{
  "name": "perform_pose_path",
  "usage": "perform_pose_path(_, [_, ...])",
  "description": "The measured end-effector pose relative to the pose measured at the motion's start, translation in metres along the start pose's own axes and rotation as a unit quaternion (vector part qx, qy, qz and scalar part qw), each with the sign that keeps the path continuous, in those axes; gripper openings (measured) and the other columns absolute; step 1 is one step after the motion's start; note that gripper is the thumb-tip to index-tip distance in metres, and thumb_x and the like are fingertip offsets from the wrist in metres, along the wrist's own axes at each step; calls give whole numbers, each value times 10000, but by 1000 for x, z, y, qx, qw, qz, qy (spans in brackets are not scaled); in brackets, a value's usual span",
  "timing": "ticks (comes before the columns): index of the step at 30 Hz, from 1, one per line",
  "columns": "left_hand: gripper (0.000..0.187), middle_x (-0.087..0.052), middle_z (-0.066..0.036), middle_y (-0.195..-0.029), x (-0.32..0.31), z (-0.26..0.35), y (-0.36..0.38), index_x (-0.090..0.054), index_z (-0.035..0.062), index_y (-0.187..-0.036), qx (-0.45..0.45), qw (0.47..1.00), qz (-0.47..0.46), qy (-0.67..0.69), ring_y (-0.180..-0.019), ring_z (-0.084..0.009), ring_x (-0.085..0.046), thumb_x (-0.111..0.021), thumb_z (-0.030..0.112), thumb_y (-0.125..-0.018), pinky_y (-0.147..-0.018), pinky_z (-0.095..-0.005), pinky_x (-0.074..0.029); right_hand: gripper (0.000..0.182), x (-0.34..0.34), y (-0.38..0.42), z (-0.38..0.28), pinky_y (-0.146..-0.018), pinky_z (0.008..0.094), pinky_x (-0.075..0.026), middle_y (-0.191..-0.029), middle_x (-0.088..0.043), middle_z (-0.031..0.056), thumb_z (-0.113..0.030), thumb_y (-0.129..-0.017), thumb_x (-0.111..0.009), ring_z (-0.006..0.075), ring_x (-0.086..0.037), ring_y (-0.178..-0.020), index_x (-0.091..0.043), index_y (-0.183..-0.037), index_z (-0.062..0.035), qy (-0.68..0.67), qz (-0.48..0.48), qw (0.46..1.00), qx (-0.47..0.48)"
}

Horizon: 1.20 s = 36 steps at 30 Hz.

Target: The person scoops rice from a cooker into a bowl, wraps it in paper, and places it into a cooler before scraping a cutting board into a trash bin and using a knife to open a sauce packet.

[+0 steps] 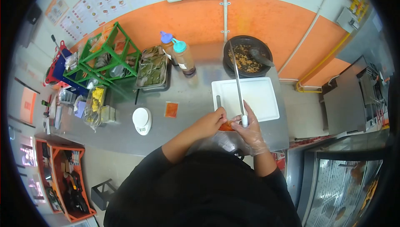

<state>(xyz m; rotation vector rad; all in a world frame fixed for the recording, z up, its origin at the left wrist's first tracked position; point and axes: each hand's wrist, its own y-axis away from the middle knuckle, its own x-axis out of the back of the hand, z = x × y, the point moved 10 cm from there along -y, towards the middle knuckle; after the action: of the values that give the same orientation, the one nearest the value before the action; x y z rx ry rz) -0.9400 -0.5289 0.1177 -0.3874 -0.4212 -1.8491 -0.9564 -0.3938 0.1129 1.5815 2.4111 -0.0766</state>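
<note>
My left hand [213,122] is bare, its fingers closed in a pinch at the edge of a small packet of orange-red sauce [227,126]. My right hand [251,136] wears a clear plastic glove and is closed around the white handle of a long knife [238,86]. The blade points away from me, over a white cutting board [264,97]. The packet lies between both hands, partly hidden by fingers. A second flat sauce packet [171,110] rests on the steel table, near a white kitchen scale [142,120].
A dark stone mortar [233,66] with crumbly food and a pestle [261,58] stands behind the board. Two squeeze bottles [183,56], a tray of leaf-wrapped food [153,70] and a green rack [112,56] stand at the back left. Something shiny and see-through [221,143] is below my hands.
</note>
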Motion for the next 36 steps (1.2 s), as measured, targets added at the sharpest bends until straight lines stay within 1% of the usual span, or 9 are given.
perform_pose_path(5, [117, -641, -90, -931, -9, -24, -10, -480, 62, -1046, 30, 998, -30, 42, -887, -190, -623, -571, 117, -997, -798, -340, -496, 755, 13, -8, 16, -697, 219, -491, -899, -587, 12, 47, -861, -682, 70, -570, -782, -308, -1510, -46, 30, 62, 998, 13])
perform_pose_path(8, [148, -648, -48, -1071, -8, -43, -15, -524, 89, -1129, 47, 946, 27, 318, -1018, -184, -627, -585, 129, -1000, -886, -327, -504, 611, 25, -9, 25, -549, 217, -463, -880, -568, 1, 49, -874, -665, 64, -551, -659, -392, -1406, -77, -53, 125, 991, 7])
perform_pose_path(10, [303, -627, -57, -1199, -37, -57, -6, -530, 105, -1260, 167, 779, -13, 604, -1140, -199, -605, -633, 128, -976, -958, -336, -504, 472, 34, -11, 35, -397, 228, -355, -853, -545, -14, 36, -884, -653, 51, -472, -521, -426, -1269, -115, -117, 185, 976, 5])
perform_pose_path(11, [303, -627, -57, -1199, -45, -59, -6, -530, 105, -1260, 165, 780, -13, 604, -1140, -199, -605, -633, 128, -976, -958, -336, -504, 472, 32, -13, 40, -397, 228, -355, -853, -545, -14, 36, -884, -653, 51, -472, -521, -426, -1269, -115, -117, 183, 976, 6])
perform_pose_path(17, [436, -671, -37, -1143, -79, -123, -40, -553, 100, -1279, 134, 868, 30, 477, -1017, -159, -655, -749, 178, -897, -876, -319, -532, 438, 60, -12, 88, -490, 248, -445, -900, -578, 4, -15, -908, -656, 95, -547, -603, -461, -1293, -91, -74, 225, 971, -42])
perform_pose_path(22, [527, -708, -110, -992, -45, -146, -72, -587, 41, -1186, 87, 983, 108, 118, -886, -232, -694, -826, 255, -769, -793, -360, -547, 488, 101, -11, 83, -823, 415, -531, -1046, -689, 178, -175, -941, -619, 336, -682, -861, -466, -1381, -34, 319, 213, 912, 143])
perform_pose_path(29, [592, -687, -148, -1059, -35, -135, -84, -583, 44, -1172, 176, 981, 68, -50, -992, -369, -661, -827, 304, -700, -841, -425, -531, 384, 100, 24, 94, -790, 543, -496, -909, -639, 330, -194, -916, -518, 509, -621, -881, -544, -1244, 4, 468, 104, 869, -124])
perform_pose_path(31, [529, -631, -121, -1152, -12, -102, -76, -614, 79, -1156, 36, 952, 248, -178, -1096, -340, -585, -810, 265, -702, -927, -447, -468, 311, 98, 26, 95, -757, 560, -489, -871, -640, 313, -163, -905, -503, 501, -627, -839, -550, -1165, 2, 521, 97, 837, -135])
perform_pose_path(36, [401, -586, -52, -1233, -37, -68, -59, -625, 119, -1157, -64, 928, 228, -287, -1217, -255, -501, -720, 177, -772, -980, -465, -384, 227, 85, 21, 87, -743, 562, -495, -845, -645, 285, -177, -929, -509, 478, -638, -817, -549, -1081, -15, 537, 97, 831, -105])
